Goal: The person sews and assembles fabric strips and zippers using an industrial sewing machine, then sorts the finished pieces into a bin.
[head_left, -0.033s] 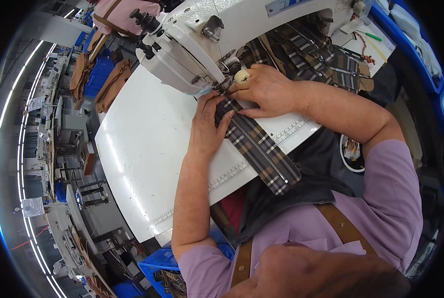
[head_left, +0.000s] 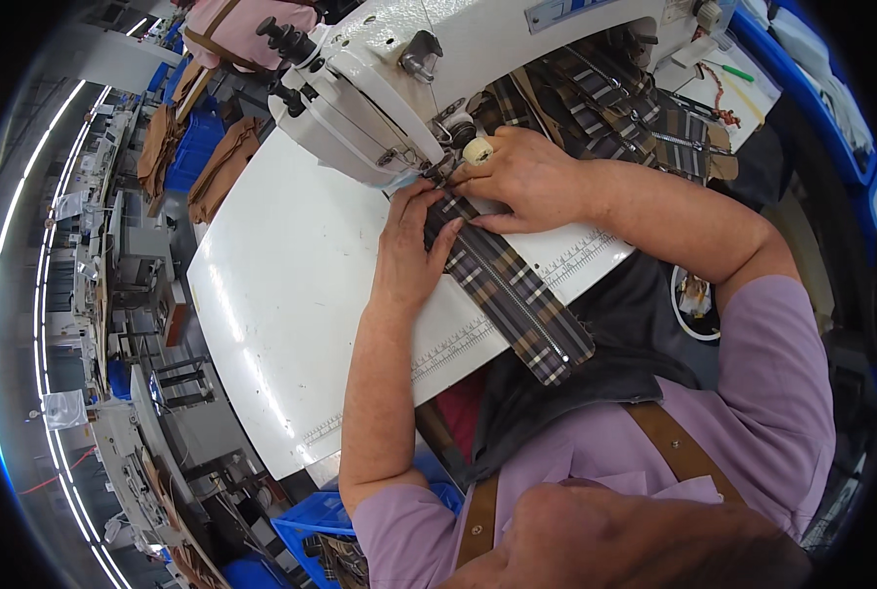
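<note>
A long plaid fabric strip [head_left: 493, 265], dark with tan and white checks, runs from beneath the sewing machine's head [head_left: 360, 98] over the table's front edge. A zipper [head_left: 535, 319] lies along its length. My left hand [head_left: 405, 240] grips the strip's left side, fingertips close to the presser foot and thumb on the cloth. From the right, my right hand [head_left: 532, 182] holds the same strip, its index finger near the foot and its thumb lower on the fabric. A pale round knob [head_left: 478, 150] partly covers that finger area. The needle point is hidden.
Several plaid pieces with zippers [head_left: 689, 142] lie right of the machine, near a green pen [head_left: 739, 73]. The white table [head_left: 272, 285] has ruler markings along its front edge. Blue crates [head_left: 311, 530] stand below. Brown fabric pieces [head_left: 224, 169] are stacked beyond the table.
</note>
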`<action>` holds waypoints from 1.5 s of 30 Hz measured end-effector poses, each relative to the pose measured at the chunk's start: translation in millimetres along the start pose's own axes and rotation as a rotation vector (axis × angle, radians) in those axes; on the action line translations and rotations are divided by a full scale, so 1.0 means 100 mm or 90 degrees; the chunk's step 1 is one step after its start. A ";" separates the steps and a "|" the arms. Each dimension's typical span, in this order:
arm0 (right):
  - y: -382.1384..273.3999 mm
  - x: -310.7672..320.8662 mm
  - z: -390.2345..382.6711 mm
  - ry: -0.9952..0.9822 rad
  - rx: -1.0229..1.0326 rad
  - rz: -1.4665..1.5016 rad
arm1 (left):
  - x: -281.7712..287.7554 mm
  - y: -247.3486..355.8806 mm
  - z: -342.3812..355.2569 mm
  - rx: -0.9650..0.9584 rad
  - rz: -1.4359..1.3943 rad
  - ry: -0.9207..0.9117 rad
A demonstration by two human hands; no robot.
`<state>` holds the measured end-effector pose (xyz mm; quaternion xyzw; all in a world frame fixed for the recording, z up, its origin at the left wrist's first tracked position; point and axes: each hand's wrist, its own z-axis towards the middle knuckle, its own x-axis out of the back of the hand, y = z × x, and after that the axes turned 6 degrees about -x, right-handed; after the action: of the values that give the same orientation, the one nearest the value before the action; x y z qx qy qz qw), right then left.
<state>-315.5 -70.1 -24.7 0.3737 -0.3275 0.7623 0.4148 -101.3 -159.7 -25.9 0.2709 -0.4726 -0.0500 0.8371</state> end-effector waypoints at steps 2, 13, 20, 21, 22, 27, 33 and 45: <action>0.00 -0.01 0.02 -0.003 0.006 0.013 | 0.01 0.01 0.01 0.019 -0.005 -0.004; 0.00 -0.01 0.01 0.007 0.009 0.008 | 0.01 0.04 -0.04 -0.063 0.169 -0.029; -0.01 0.00 0.02 -0.027 -0.012 -0.005 | 0.03 0.06 -0.06 -0.069 0.154 -0.044; -0.01 0.00 0.02 -0.045 -0.017 -0.012 | 0.03 0.07 -0.06 -0.071 0.153 -0.041; -0.02 0.00 0.01 -0.047 -0.016 -0.016 | 0.03 0.07 -0.06 -0.066 0.144 -0.042; -0.02 0.01 0.02 -0.057 -0.020 -0.018 | 0.03 0.04 -0.07 -0.061 0.137 -0.036; -0.03 0.01 0.03 -0.050 -0.020 -0.005 | 0.04 0.01 -0.08 -0.061 0.136 -0.032; -0.01 -0.03 0.03 -0.057 -0.023 0.004 | 0.05 -0.02 -0.06 -0.041 0.124 -0.029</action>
<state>-312.7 -73.4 -25.1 0.3985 -0.3609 0.7400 0.4041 -93.1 -160.1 -25.8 0.1953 -0.5137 0.0101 0.8354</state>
